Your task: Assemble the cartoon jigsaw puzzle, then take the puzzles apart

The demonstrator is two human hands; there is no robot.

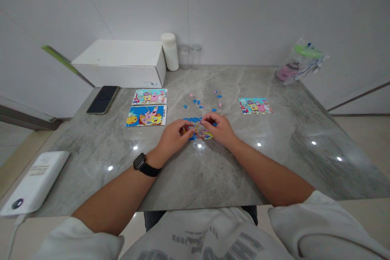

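The puzzle [199, 130] lies mid-tabletop [213, 178], with bare stone between it and the near edge. The left hand [173, 135] and right hand [221, 128] curl over it, fingertips bunched on its top; whether either pinches a piece cannot be told. Loose pieces [199, 103] are scattered just beyond. A charger [35, 183] overhangs the left edge and a phone [102, 99] lies near it. At the far edge stand a closed box [122, 63], a white canister [170, 51], two clear jars [184, 55] and a bag [300, 61] holding pink and green items.
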